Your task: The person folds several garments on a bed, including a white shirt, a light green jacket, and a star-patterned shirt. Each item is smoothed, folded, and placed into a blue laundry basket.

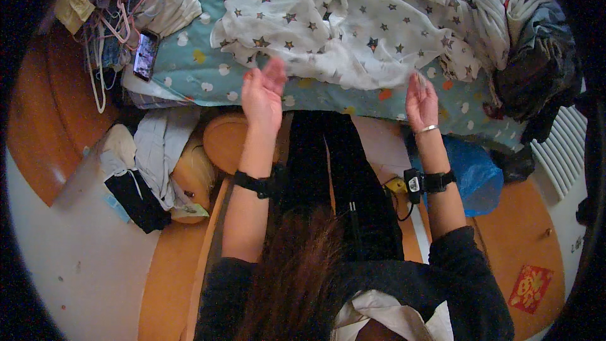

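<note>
A thin white cloth with a star print (364, 23), rumpled and possibly a garment, lies spread on a teal printed bedcover (218, 87). My left hand (265, 92) is at the cloth's near left edge, slightly blurred. Its fingers are apart from the thumb, and nothing shows in it. At the near right edge of the cloth is my right hand (422, 104), wearing a silver bracelet (427, 129). Its fingers are curled with the tips by the hem; whether they pinch the fabric is unclear.
On the left, a phone (146, 56) lies beside a tangle of clothes hangers (120, 23). Dark and pale clothes (535, 52) are heaped at the right. Below the bed edge are a round wooden stool (227, 142), draped clothing (158, 151), a blue plastic bag (473, 175) and a white radiator (561, 151).
</note>
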Motion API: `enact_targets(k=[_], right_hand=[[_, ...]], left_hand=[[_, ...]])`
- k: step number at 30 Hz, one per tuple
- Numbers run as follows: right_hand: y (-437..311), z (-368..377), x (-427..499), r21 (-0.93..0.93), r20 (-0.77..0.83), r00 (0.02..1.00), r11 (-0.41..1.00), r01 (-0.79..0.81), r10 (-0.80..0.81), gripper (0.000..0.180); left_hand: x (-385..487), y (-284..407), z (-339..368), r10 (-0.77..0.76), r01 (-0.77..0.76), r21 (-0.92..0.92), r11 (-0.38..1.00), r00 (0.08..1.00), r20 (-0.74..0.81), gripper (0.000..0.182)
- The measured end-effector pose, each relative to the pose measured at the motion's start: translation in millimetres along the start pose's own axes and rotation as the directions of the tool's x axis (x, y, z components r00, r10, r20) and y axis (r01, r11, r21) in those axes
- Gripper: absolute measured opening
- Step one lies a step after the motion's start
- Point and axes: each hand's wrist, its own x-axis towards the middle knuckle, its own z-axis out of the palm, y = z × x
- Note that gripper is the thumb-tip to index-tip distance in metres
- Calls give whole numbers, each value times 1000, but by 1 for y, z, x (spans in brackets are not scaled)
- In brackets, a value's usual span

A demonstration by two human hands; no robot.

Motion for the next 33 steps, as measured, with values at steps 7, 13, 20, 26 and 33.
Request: enact_targets(k=[7,13,20,26,33], right_hand=[[-5,33,8,-658,158,924,660,361,-348,53],[8,13,19,-864,52,927,450,229,-371,33],[8,32,39,-924,370,699,-161,348,-612,51],[-15,62,50,-317,861,507,-736,598,42,39],[-19,56,-34,-460,696,526,-260,849,488,18]], left_hand=[[21,7,28,410,-397,581,711,905,117,29],[0,-26,12,470,-442,897,8,793,387,37],[1,-56,27,394,-608,748,-265,640,660,41],[8,-43,16,76,-812,560,-164,555,828,26],[-42,-29,-32,-456,-799,592,-107,569,685,26]])
